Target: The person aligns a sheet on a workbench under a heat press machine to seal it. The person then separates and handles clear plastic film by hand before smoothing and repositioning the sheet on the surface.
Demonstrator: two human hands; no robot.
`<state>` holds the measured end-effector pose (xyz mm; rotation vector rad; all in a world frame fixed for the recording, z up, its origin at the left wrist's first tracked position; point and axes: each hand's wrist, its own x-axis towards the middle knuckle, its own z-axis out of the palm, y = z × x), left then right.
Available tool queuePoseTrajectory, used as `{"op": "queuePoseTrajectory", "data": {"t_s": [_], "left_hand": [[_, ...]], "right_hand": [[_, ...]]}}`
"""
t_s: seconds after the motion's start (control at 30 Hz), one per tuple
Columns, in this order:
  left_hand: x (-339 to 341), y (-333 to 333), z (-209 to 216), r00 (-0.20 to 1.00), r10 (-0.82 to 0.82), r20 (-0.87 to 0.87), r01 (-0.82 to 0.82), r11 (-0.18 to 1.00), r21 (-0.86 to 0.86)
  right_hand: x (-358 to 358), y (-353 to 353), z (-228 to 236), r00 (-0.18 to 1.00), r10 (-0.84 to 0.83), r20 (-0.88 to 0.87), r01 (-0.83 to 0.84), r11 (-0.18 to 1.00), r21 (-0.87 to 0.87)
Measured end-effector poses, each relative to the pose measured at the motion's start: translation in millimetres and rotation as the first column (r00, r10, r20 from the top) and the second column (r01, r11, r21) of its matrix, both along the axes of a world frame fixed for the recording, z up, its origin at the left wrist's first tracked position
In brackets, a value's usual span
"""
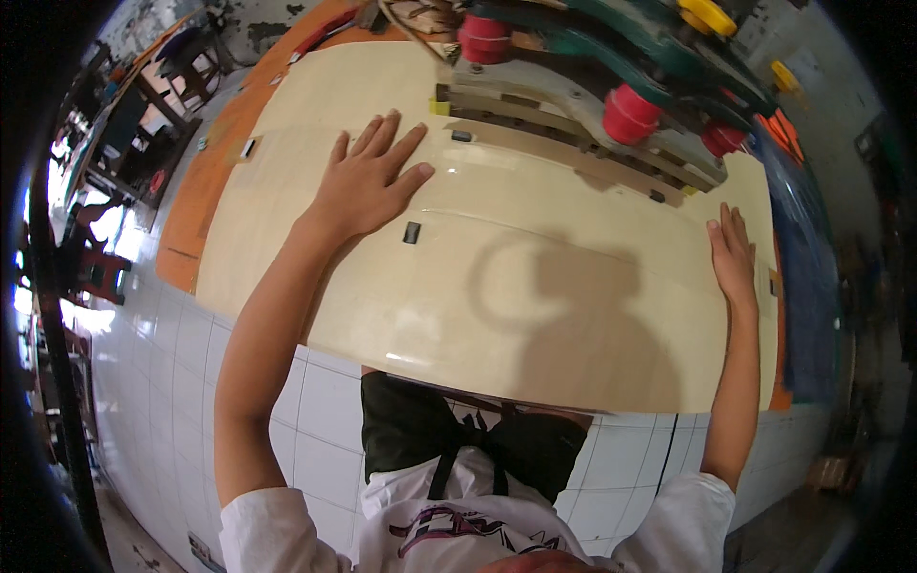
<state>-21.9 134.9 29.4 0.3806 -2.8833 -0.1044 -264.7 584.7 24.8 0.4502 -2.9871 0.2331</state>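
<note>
A: From where I stand, what do you see of the L hand (368,186)?

B: It is open, palm down, w/ the fingers spread wide, and it lies on the big cream sheet (458,296), in the upper L part.

A: And the R hand (733,258)?

B: Also open, palm down, fingers nearly straight and close tog. It rests on the same sheet, nr its R edge.

A: Where is the sheet, pls?

B: Flat on the orange-brown bench (181,244), covering most of it. The near edge is just in front of the person's dark shorts (401,420).

A: I notice some small dark pcs on it.

B: Yes, one dark pc (412,232) is nr the L wrist, below and to the R of the hand. Another black pc (462,137) is up by the metal bar (535,122).

A: That bar belongs to the machine?

B: It seems so; it is under the green frame (564,48) w/ red knobs (631,115), over the far part of the sheet, btwn both hands but farther back. Whether it touches the sheet, I cannot tell.

A: And beyond the R edge?

B: Some dark blue material (802,277), hanging beside the bench.
</note>
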Motion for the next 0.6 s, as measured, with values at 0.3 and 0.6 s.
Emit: {"op": "queuePoseTrajectory", "data": {"t_s": [0.3,0.6], "left_hand": [[1.7,4.6,8.3,0.997,0.037,0.061,-0.038,0.999,0.015],[-0.6,5.1,8.2,0.993,0.058,0.103,-0.059,0.998,0.009]], "right_hand": [[-2.7,-2.6,-4.8,1.0,0.01,-0.019,-0.01,1.0,-0.006],[-0.8,-1.1,-6.0,1.0,0.0,-0.031,0.0,1.0,0.011]]}}
